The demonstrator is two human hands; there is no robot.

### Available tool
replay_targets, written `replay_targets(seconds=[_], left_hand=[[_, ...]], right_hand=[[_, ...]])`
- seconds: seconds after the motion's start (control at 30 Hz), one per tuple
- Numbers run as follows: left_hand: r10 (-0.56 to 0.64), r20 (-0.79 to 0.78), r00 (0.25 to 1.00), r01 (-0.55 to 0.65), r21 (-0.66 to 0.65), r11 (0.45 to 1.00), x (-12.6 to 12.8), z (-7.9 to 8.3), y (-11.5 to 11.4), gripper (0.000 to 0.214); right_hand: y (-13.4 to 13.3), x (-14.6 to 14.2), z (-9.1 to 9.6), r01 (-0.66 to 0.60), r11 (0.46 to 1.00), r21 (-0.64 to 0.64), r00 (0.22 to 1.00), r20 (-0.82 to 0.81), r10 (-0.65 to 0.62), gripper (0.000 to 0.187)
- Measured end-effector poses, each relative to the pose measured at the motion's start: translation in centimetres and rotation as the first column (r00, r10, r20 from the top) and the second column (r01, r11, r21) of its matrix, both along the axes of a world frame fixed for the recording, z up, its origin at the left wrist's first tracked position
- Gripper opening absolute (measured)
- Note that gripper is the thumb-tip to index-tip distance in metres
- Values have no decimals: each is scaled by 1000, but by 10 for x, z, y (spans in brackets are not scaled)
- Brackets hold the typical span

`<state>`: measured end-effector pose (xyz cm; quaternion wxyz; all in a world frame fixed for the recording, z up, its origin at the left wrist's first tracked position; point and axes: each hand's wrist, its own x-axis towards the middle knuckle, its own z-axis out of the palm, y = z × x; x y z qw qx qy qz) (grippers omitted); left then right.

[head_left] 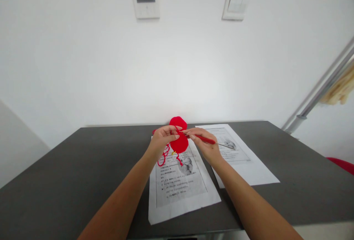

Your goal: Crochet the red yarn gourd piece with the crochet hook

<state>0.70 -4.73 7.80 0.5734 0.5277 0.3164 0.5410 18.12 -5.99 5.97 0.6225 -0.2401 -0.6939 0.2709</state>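
Note:
My left hand pinches the top edge of a round red crochet piece, which hangs over a printed sheet. Between the fingers of my right hand is a crochet hook with a red handle and a thin metal shaft sticking out to the right. The hook's tip meets the crochet piece near my left fingertips; the exact stitch is too small to see. Loose red yarn loops below my left hand. A small yellow bit shows at the piece's lower edge. Behind my hands sits a red yarn ball.
A printed sheet lies under my hands on the dark table, and a second printed sheet lies to the right. The white wall behind bears a panel and a light switch. Something red shows at the right edge.

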Motion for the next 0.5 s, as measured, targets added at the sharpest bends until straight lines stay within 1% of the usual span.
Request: replay_targets(seconds=[0.2,0.37,0.5], left_hand=[[-39,38,999,41,-39,998,1,2,-1,26],[-49,46,998,53,-73,996,0,2,-1,25],[-56,35,998,58,-69,996,1,0,0,25]], right_hand=[[-1,-3,-1,31,999,31,999,-11,-31,15],[-1,-2,-1,8,999,44,1000,26,-9,17],[2,-1,-3,9,998,70,999,44,-12,18]])
